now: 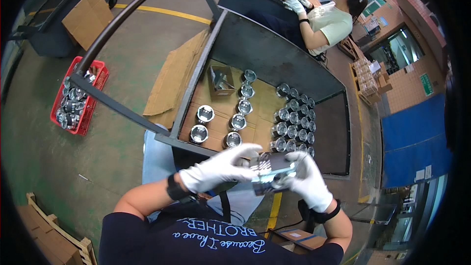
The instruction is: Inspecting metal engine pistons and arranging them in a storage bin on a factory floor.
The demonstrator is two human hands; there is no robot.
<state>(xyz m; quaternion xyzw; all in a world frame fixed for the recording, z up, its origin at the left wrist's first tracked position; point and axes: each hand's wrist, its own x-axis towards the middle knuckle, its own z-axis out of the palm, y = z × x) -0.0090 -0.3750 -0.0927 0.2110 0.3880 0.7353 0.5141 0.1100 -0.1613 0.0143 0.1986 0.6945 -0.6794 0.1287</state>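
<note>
Above the near edge of the cart I hold a shiny metal piston (270, 171), lying sideways between my two white-gloved hands. My left hand (218, 168) has its thumb and fingers curved around the piston's left end, where ring grooves show. At the other end, my right hand (310, 180) grips the skirt. Blur hides the finer details of the piston. Beyond my hands, several similar pistons stand on cardboard in the cart: a loose pair (202, 123) at left, a row (239, 121) in the middle, and a tight block (294, 123) at right.
A small open box (222, 79) with contents sits in the cart (274, 44). A cardboard flap (177, 73) leans by its left wall. A red crate (100, 91) of metal parts stands on the floor. Across the cart, a gloved co-worker (321, 29) works at another piston-filled bin.
</note>
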